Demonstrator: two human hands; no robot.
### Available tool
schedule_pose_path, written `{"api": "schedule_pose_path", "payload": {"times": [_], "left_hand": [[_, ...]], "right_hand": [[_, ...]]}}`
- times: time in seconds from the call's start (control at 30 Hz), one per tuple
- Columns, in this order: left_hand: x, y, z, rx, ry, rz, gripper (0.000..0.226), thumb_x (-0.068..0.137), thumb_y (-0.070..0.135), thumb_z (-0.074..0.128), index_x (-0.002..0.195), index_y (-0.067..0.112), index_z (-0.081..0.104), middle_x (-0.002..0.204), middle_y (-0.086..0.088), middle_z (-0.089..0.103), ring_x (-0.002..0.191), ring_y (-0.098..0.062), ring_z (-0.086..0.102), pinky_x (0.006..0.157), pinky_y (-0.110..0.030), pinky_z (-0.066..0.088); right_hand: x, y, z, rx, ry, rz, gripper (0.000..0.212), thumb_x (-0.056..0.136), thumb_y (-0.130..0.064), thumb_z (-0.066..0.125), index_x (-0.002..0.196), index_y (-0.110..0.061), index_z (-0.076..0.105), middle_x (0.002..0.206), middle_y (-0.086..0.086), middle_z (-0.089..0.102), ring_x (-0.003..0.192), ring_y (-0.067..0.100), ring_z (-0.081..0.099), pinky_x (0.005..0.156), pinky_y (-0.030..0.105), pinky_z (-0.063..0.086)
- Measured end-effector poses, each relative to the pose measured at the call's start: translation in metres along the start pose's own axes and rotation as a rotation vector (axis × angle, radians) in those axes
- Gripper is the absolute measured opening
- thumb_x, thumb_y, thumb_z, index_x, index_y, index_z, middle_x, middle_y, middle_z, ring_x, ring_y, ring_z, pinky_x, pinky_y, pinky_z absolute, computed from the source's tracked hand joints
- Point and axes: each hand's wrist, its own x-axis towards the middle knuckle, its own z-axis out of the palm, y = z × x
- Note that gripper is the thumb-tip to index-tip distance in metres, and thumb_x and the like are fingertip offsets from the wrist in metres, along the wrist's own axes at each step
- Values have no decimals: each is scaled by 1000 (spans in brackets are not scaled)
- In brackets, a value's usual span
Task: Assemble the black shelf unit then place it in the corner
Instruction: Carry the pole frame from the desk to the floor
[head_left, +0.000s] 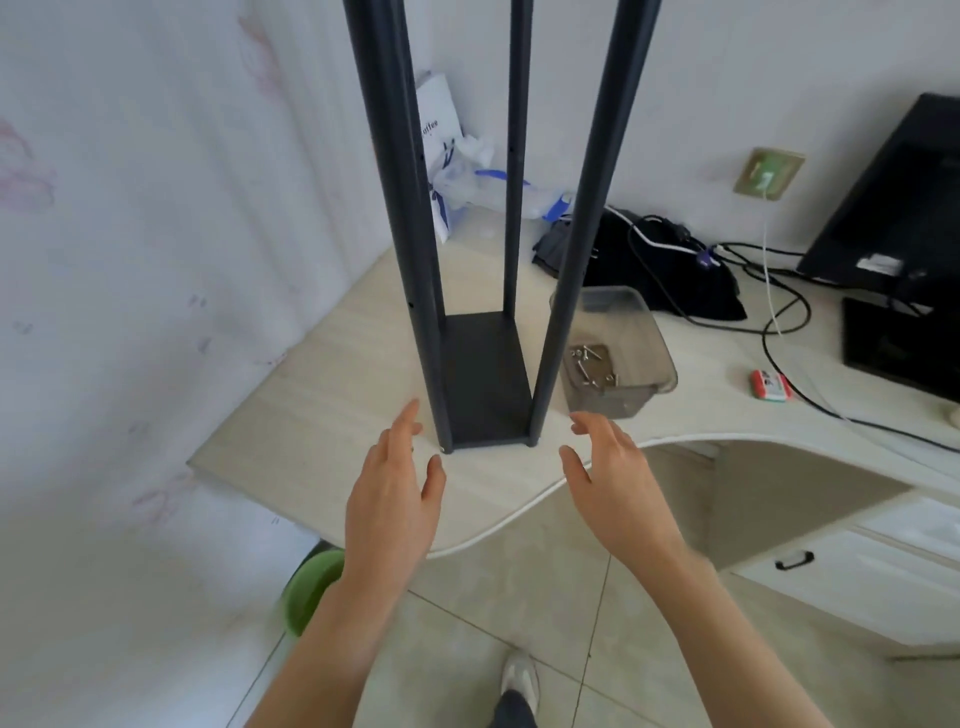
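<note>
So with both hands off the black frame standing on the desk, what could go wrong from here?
1. The shelf unit stands tall on a narrow base with neither the left hand nor the right hand touching it, so a nudge could tip it.
2. It sits near the desk front edge, so a fall could go to the floor.
3. The clear box of screws sits right beside it and could be knocked.

Plastic bin (618, 353) (holding screws) crowds the shelf unit's (485, 379) right side.
</note>
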Motion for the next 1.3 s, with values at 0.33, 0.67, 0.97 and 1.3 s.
{"api": "schedule_pose_path", "payload": {"times": [0.33, 0.67, 0.97, 1.3], "left_hand": [[80, 44, -6, -236, 199, -67, 66, 97, 31, 65, 153, 31, 30, 139, 12, 51, 115, -5, 55, 94, -19, 42], [128, 59, -16, -602, 187, 20, 51, 88, 49, 54, 131, 22, 49, 101, 22, 65, 100, -3, 66, 91, -16, 54], [163, 77, -39, -760, 253, 262, 16, 95, 40, 55, 108, 47, 49, 78, 5, 65, 64, -20, 68, 71, -21, 56], [177, 86, -41, -729, 336, 210, 17, 91, 51, 57, 86, 39, 46, 59, -13, 44, 46, -35, 47, 42, -51, 45]], "right_hand": [[85, -36, -41, 220, 171, -118, 50, 101, -28, 50, 148, -23, 32, 139, -3, 52, 125, 15, 53, 102, 34, 46], [126, -66, -43, 537, 295, -137, 56, 101, -25, 52, 144, -45, 22, 126, -23, 54, 117, -3, 54, 98, 32, 51], [147, -86, -46, 693, 434, -176, 50, 103, -16, 48, 144, -35, 26, 99, -10, 56, 85, 3, 59, 75, 11, 46], [155, -101, -56, 736, 450, -130, 18, 103, -17, 48, 116, -28, 42, 74, -16, 48, 66, 8, 45, 61, 20, 46]]}}
